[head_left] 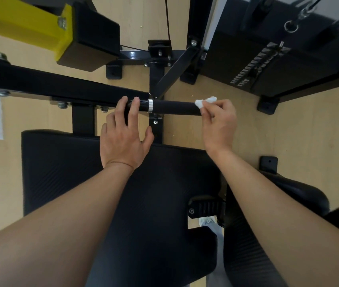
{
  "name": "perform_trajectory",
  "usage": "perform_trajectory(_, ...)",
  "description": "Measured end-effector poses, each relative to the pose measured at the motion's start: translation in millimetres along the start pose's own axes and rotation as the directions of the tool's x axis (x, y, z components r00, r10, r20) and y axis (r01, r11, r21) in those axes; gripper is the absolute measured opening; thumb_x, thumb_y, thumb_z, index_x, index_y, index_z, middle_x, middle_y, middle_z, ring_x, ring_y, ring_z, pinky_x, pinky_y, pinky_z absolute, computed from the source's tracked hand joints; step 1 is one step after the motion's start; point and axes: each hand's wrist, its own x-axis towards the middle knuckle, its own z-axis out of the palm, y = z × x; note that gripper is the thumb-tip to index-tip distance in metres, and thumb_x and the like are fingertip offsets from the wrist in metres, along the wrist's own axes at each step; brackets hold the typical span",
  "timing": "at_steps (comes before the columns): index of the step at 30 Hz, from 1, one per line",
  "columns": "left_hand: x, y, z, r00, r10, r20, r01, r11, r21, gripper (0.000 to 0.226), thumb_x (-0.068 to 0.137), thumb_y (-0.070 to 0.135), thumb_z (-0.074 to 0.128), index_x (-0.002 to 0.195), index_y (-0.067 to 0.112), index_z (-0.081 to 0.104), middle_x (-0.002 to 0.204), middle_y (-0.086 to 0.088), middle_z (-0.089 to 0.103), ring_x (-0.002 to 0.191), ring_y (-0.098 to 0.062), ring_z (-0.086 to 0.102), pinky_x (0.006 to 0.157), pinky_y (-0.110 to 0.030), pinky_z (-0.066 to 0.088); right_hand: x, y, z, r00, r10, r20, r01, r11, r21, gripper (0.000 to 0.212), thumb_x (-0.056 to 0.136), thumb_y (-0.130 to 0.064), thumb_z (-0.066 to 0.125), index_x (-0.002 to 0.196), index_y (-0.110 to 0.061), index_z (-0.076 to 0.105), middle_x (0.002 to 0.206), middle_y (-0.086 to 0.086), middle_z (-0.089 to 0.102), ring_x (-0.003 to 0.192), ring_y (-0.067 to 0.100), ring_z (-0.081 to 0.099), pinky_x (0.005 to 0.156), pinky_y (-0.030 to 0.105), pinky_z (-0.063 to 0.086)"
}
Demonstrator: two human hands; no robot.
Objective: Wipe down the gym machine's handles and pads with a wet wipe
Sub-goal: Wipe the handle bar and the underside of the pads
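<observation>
Wet wipe (203, 102), bunched small and white, is pinched in the fingertips of the right hand (219, 123) against the free end of the handle (174, 107), centre frame. Limp and light, it probably needs wrapping round the stiff, matte grip. The left hand (123, 137) lays straight fingers on the bar by the chrome ring (150, 105). The black pad (71, 162) lies below. No writing is legible.

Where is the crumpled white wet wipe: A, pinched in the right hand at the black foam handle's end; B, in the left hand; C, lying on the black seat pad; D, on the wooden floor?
A: the right hand pinches the crumpled white wet wipe at the free end of the black foam handle.
</observation>
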Motion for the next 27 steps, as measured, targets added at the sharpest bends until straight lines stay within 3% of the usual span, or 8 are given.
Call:
perform_trajectory(6, -0.3, 0.8, 0.2, 1.000, 0.000, -0.002, 0.000, 1.000, 0.002, 0.072, 0.100, 0.049, 0.047, 0.159, 0.015, 0.024, 0.159, -0.018, 0.033, 0.117, -0.038, 0.053, 0.086, -0.046, 0.050, -6.1, -20.8, 9.1, 0.997, 0.055, 0.052, -0.060, 0.993, 0.105, 0.022, 0.094, -0.014, 0.070, 0.116, -0.013, 0.072, 0.107, -0.008, 0.051, 0.098, 0.009, 0.054, 0.082, 0.007, 0.042)
perform_trajectory(12, -0.5, 1.3, -0.4, 1.000, -0.008, 0.004, 0.008, 1.000, 0.004, 0.073, 0.100, 0.049, 0.048, 0.159, 0.015, 0.022, 0.160, -0.017, 0.032, 0.120, -0.038, 0.053, 0.090, -0.047, 0.050, -17.3, -58.3, 29.8, 0.997, -0.064, 0.047, 0.050, 0.969, 0.242, 0.021, 0.091, -0.007, 0.072, 0.111, -0.007, 0.074, 0.105, 0.001, 0.059, 0.097, 0.016, 0.060, 0.089, 0.028, 0.055)
perform_trajectory(15, -0.6, 1.8, 0.1, 1.000, -0.008, 0.006, 0.008, 1.000, -0.002, 0.073, 0.100, 0.049, 0.048, 0.159, 0.016, 0.022, 0.160, -0.017, 0.032, 0.121, -0.038, 0.052, 0.090, -0.047, 0.050, -18.0, -56.6, 29.1, 0.993, -0.101, 0.055, 0.087, 0.971, 0.225, 0.020, 0.091, -0.006, 0.071, 0.111, -0.007, 0.073, 0.106, 0.005, 0.061, 0.096, 0.018, 0.061, 0.087, 0.027, 0.055)
perform_trajectory(18, -0.2, 1.2, 0.1, 1.000, -0.007, 0.004, 0.007, 1.000, -0.001, 0.072, 0.100, 0.049, 0.046, 0.160, 0.016, 0.022, 0.159, -0.017, 0.031, 0.119, -0.038, 0.052, 0.089, -0.047, 0.050, -17.4, -36.6, 16.3, 0.999, 0.017, 0.027, -0.021, 0.986, 0.163, 0.019, 0.095, -0.008, 0.068, 0.114, -0.010, 0.072, 0.112, 0.004, 0.060, 0.096, 0.011, 0.057, 0.082, 0.011, 0.047)
perform_trajectory(21, -0.3, 1.0, 0.5, 1.000, -0.009, 0.001, 0.009, 1.000, -0.004, 0.072, 0.100, 0.049, 0.045, 0.160, 0.016, 0.022, 0.160, -0.017, 0.031, 0.119, -0.038, 0.051, 0.089, -0.047, 0.050, -18.0, -15.5, 2.1, 0.956, 0.294, -0.016, -0.286, 0.940, 0.185, 0.015, 0.097, -0.014, 0.065, 0.111, -0.019, 0.068, 0.111, -0.007, 0.060, 0.096, 0.006, 0.059, 0.079, 0.012, 0.047)
perform_trajectory(23, -0.1, 1.3, 0.7, 1.000, -0.011, 0.000, 0.011, 1.000, -0.010, 0.072, 0.100, 0.048, 0.046, 0.160, 0.016, 0.023, 0.160, -0.017, 0.031, 0.118, -0.038, 0.051, 0.089, -0.048, 0.050, -19.7, -7.0, -1.3, 0.840, 0.542, 0.017, -0.522, 0.799, 0.300, 0.010, 0.097, -0.018, 0.066, 0.107, -0.023, 0.065, 0.107, -0.010, 0.063, 0.097, 0.007, 0.063, 0.085, 0.020, 0.053)
perform_trajectory(24, -0.1, 1.4, 0.6, 1.000, -0.010, -0.001, 0.010, 1.000, -0.013, 0.072, 0.100, 0.048, 0.046, 0.160, 0.015, 0.023, 0.160, -0.017, 0.031, 0.118, -0.039, 0.051, 0.089, -0.048, 0.050, -20.3, -4.3, -1.6, 0.736, 0.672, 0.086, -0.648, 0.661, 0.380, 0.010, 0.097, -0.019, 0.068, 0.106, -0.023, 0.066, 0.106, -0.008, 0.065, 0.098, 0.009, 0.065, 0.087, 0.024, 0.056)
perform_trajectory(27, -0.1, 1.3, 0.5, 1.000, -0.008, -0.004, 0.008, 1.000, -0.011, 0.072, 0.100, 0.048, 0.047, 0.159, 0.015, 0.023, 0.159, -0.018, 0.032, 0.117, -0.039, 0.051, 0.088, -0.048, 0.050, -19.6, -3.0, -3.1, 0.398, 0.792, 0.463, -0.811, 0.068, 0.581, 0.021, 0.096, -0.012, 0.069, 0.117, -0.014, 0.067, 0.112, 0.005, 0.070, 0.100, 0.020, 0.071, 0.084, 0.032, 0.063)
